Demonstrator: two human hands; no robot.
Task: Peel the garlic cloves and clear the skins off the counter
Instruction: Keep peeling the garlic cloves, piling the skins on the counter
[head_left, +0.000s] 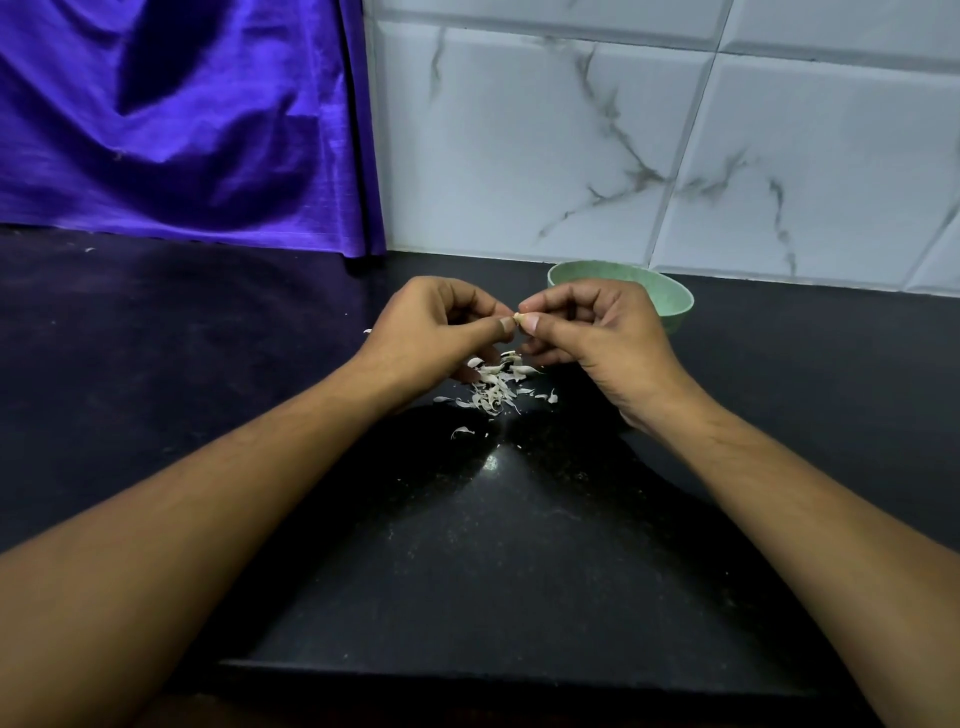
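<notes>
A small pale garlic clove (518, 317) is pinched between the thumbs and fingertips of both hands, above the black counter (498, 545). My left hand (436, 332) holds it from the left and my right hand (602, 338) from the right, fingers curled. Most of the clove is hidden by the fingertips. Directly below the hands lies a loose pile of several white garlic skins (496, 387), with a few stray flakes (461, 431) nearer to me.
A pale green bowl (670, 301) stands on the counter behind my right hand, close to the white marble-patterned tile wall (623, 130). Purple cloth (182, 119) hangs down to the counter at the back left. The counter's front edge runs near the bottom.
</notes>
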